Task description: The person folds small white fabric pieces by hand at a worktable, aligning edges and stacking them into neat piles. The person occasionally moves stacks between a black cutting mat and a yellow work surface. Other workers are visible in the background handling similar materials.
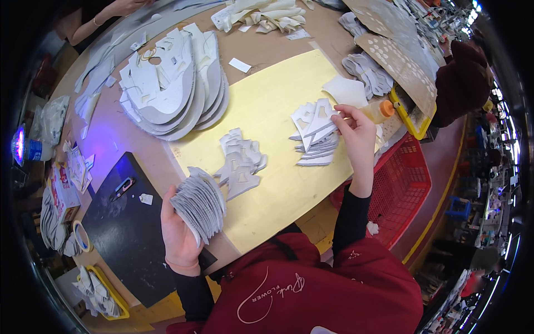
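Note:
My left hand is closed around a thick stack of grey foam-like cut pieces, their layered edges facing up. At the right, my right hand pinches the edge of a white cut piece with a cutout, which lies over a fanned pile of similar pieces. Between the hands a second loose pile of white-and-grey cut pieces rests on the yellow board. Fingertips of the left hand are partly hidden behind the stack it holds.
Large layered white sheets are piled at the back left. A black mat with a utility knife lies left. Beside my right hand are an orange-capped bottle and a red basket. Another person's hand shows far left.

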Motion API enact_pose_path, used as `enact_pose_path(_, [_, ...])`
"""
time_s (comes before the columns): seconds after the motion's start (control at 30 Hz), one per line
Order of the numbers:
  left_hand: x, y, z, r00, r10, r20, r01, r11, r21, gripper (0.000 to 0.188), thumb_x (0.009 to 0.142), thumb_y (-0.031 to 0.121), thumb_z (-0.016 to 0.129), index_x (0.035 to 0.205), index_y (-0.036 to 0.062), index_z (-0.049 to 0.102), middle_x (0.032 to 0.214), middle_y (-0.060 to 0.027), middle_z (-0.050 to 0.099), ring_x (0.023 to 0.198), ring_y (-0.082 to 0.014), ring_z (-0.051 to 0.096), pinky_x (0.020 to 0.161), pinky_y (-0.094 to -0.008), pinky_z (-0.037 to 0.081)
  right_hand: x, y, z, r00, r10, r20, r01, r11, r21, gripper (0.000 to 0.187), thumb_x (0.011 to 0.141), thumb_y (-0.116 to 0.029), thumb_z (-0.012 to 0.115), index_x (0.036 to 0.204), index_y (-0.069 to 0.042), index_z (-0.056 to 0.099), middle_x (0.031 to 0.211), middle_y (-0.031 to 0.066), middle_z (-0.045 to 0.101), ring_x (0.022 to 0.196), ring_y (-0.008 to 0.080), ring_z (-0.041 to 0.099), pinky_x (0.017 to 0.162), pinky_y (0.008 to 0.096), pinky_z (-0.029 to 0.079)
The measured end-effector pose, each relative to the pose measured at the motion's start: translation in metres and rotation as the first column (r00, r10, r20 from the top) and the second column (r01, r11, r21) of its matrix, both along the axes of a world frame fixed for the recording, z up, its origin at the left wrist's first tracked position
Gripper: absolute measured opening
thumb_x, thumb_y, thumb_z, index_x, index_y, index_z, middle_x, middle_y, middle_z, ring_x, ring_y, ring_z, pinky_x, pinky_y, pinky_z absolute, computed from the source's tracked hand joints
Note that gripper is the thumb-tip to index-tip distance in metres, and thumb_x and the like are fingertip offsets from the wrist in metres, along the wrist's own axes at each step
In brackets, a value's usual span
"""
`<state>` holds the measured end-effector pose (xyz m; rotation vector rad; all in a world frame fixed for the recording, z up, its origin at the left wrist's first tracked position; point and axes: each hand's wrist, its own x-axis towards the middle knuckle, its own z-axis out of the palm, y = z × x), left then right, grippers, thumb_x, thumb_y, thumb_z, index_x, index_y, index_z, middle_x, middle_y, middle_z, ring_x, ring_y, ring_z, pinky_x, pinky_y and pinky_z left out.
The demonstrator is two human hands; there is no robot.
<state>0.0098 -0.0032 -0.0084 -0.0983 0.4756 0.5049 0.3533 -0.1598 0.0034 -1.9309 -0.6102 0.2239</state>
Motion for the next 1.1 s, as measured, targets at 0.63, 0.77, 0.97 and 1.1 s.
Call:
enact_pose_path(0.63, [0.012,-0.004,0.019,0.998,-0.061,-0.034,0.064,0.992,0.107,0.042,0.105,0.032,0.045,0.13,-0.0005,0.055,0.125,-0.014,0.063,0.114,-0.0258,0.063,0.102,-0.0412,0.05,-0.135,0.075,0.03,0.706,0.669,-0.232,-0.623,0.743,0.244,0.027,0.09,0.007,0.064,0.116,0.006,0.064,0.104,0.0067,0.065,0.087,0.0092,0.064,0.079,0.0227,0.053])
enact_pose_path(0.77, [0.012,-0.004,0.019,0.999,-0.039,-0.003,0.039,0.995,0.086,0.047,0.106,0.033,0.041,0.135,-0.0018,0.05,0.134,-0.0183,0.058,0.121,-0.03,0.059,0.105,-0.0471,0.048,-0.133,0.071,0.02,0.68,0.634,-0.368,-0.521,0.771,0.365,0.023,0.091,0.004,0.064,0.114,0.004,0.066,0.104,0.0051,0.066,0.084,0.0075,0.064,0.074,0.0213,0.054])
enact_pose_path(0.97, [0.011,-0.003,0.021,0.994,0.002,0.108,-0.008,0.998,0.058,0.053,0.106,0.037,0.038,0.143,-0.0008,0.042,0.146,-0.0233,0.047,0.133,-0.0375,0.048,0.11,-0.0522,0.043,-0.133,0.06,0.02,0.762,0.546,-0.348,-0.446,0.832,0.33,0.015,0.09,0.005,0.066,0.105,0.006,0.065,0.095,0.0049,0.066,0.088,0.0091,0.064,0.077,0.0214,0.052])
enact_pose_path(1.1, [0.008,-0.001,0.018,0.991,0.011,0.13,-0.014,1.0,0.024,0.054,0.106,0.039,0.038,0.144,0.0004,0.042,0.148,-0.0242,0.045,0.136,-0.0385,0.046,0.11,-0.0535,0.042,-0.13,0.043,0.01,0.834,0.544,-0.094,-0.536,0.838,0.099,0.012,0.087,0.003,0.069,0.098,0.002,0.07,0.1,0.0075,0.066,0.083,0.0128,0.064,0.073,0.024,0.05])
